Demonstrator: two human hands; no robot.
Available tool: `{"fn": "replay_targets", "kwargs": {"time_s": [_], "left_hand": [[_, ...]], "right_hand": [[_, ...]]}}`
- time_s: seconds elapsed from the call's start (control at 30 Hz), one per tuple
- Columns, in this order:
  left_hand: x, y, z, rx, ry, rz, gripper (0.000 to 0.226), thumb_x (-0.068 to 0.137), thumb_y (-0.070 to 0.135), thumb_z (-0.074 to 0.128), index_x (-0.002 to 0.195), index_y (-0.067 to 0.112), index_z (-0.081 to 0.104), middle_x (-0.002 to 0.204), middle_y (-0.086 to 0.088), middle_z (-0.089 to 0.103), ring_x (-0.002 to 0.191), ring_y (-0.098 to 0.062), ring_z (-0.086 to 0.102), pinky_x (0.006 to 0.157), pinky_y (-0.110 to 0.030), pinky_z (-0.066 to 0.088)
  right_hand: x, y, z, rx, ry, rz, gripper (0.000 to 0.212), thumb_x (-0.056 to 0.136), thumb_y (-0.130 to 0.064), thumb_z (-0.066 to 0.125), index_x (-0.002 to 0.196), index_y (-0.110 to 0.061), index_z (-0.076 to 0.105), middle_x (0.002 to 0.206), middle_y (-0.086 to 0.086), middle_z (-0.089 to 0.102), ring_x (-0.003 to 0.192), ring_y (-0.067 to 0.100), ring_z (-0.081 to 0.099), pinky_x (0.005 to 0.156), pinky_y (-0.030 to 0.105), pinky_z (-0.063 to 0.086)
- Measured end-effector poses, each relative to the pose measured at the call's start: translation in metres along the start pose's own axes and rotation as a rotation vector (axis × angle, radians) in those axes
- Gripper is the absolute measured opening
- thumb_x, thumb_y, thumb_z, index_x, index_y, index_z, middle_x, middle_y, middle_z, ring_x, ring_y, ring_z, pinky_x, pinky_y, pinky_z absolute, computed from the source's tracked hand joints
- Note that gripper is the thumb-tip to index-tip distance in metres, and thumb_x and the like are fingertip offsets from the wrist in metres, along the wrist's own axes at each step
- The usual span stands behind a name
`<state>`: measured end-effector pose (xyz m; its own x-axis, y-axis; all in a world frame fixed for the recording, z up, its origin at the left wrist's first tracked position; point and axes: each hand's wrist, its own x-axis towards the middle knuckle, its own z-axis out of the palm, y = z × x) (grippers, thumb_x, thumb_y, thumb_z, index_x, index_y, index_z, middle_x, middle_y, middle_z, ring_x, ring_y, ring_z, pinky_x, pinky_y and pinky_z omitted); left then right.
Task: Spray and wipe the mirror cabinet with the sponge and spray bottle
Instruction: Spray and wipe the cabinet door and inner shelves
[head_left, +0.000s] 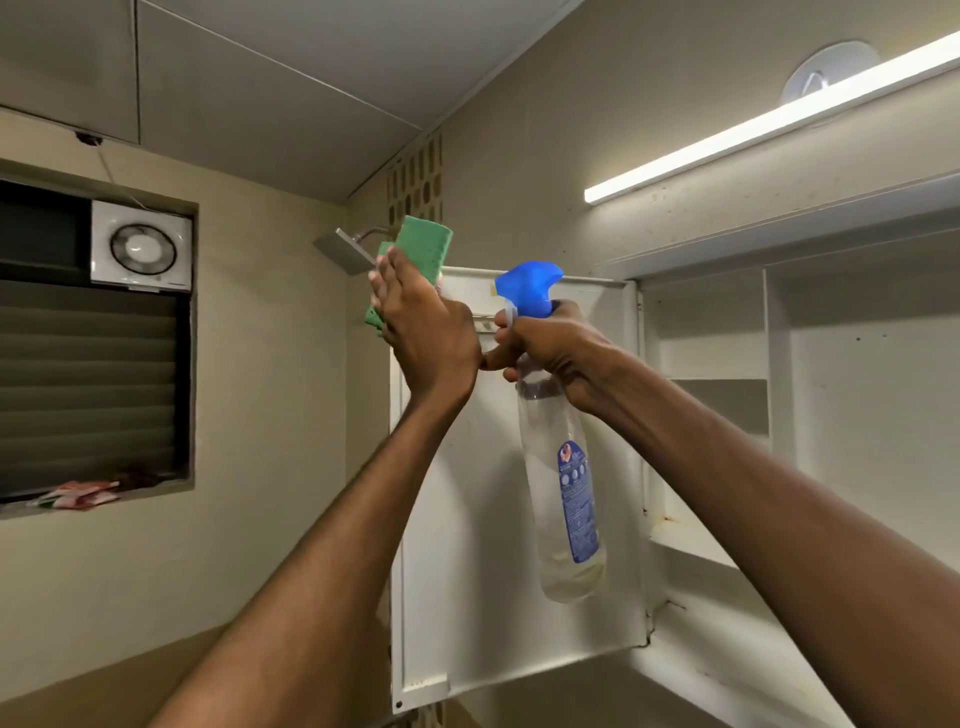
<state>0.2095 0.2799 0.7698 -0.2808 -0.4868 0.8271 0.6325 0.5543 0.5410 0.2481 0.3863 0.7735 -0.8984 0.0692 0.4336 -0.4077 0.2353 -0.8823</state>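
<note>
Left hand (415, 317) presses sponge (423, 244) flat-fingered against door top — right hand (545, 348) grips spray bottle (563, 467).

Sponge (423, 244): green, you press it flat at the open door's top left corner.
Spray bottle (563, 488): clear, blue trigger head, hanging upright before your white cabinet door (467, 571).
</note>
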Motion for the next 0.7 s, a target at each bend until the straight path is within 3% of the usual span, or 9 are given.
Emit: {"fn": "replay_targets", "kwargs": {"time_s": [0.1, 0.2, 0.27, 0.4, 0.53, 0.7], "left_hand": [[-0.001, 0.001, 0.005, 0.068, -0.101, -0.095, 0.045, 0.090, 0.012, 0.045, 0.134, 0.001, 0.042, 0.138, -0.015, 0.048, 0.129, -0.033, 0.042, 0.105, -0.042, 0.034], [-0.011, -0.005, 0.010, 0.118, -0.159, -0.106, 0.047, 0.084, 0.009, 0.047, 0.130, -0.001, 0.044, 0.134, -0.016, 0.050, 0.127, -0.034, 0.043, 0.104, -0.043, 0.036], [-0.012, -0.007, 0.010, 0.117, -0.124, -0.113, 0.049, 0.088, 0.003, 0.041, 0.137, -0.001, 0.037, 0.142, -0.016, 0.043, 0.134, -0.033, 0.036, 0.106, -0.044, 0.033], [-0.004, 0.000, 0.010, 0.060, 0.045, -0.040, 0.058, 0.087, -0.003, 0.041, 0.144, 0.001, 0.030, 0.147, -0.016, 0.038, 0.136, -0.032, 0.036, 0.107, -0.040, 0.034], [0.000, 0.000, 0.012, 0.047, 0.159, 0.042, 0.062, 0.085, -0.006, 0.041, 0.145, -0.001, 0.028, 0.149, -0.017, 0.036, 0.140, -0.030, 0.031, 0.112, -0.037, 0.030], [-0.007, -0.005, 0.029, 0.063, -0.014, -0.088, 0.063, 0.088, -0.002, 0.039, 0.148, 0.001, 0.019, 0.156, -0.015, 0.021, 0.145, -0.030, 0.014, 0.119, -0.044, 0.014]], "right_hand": [[0.010, 0.000, 0.008, -0.005, 0.018, 0.009, 0.030, 0.072, 0.006, 0.056, 0.094, -0.013, 0.056, 0.048, 0.000, 0.062, 0.037, 0.012, 0.050, 0.046, 0.023, 0.047], [0.020, 0.001, 0.012, -0.054, 0.075, 0.005, 0.018, 0.074, 0.003, 0.055, 0.087, -0.010, 0.054, 0.056, 0.009, 0.061, 0.034, 0.013, 0.049, 0.046, 0.024, 0.045], [0.026, 0.003, 0.012, -0.107, 0.090, 0.016, 0.017, 0.074, 0.003, 0.057, 0.086, -0.008, 0.052, 0.063, 0.014, 0.062, 0.035, 0.014, 0.050, 0.048, 0.025, 0.046], [0.038, 0.009, 0.006, -0.159, 0.134, 0.022, 0.026, 0.060, 0.008, 0.052, 0.083, -0.004, 0.056, 0.053, 0.012, 0.057, 0.041, 0.018, 0.051, 0.048, 0.026, 0.047], [0.048, 0.016, 0.001, -0.114, 0.168, -0.023, 0.025, 0.064, 0.002, 0.054, 0.088, -0.006, 0.056, 0.060, 0.014, 0.060, 0.044, 0.020, 0.052, 0.048, 0.028, 0.048], [0.052, 0.017, 0.000, -0.128, 0.146, -0.029, 0.024, 0.075, -0.005, 0.059, 0.099, -0.007, 0.057, 0.067, 0.016, 0.067, 0.039, 0.016, 0.053, 0.045, 0.026, 0.048]]}}
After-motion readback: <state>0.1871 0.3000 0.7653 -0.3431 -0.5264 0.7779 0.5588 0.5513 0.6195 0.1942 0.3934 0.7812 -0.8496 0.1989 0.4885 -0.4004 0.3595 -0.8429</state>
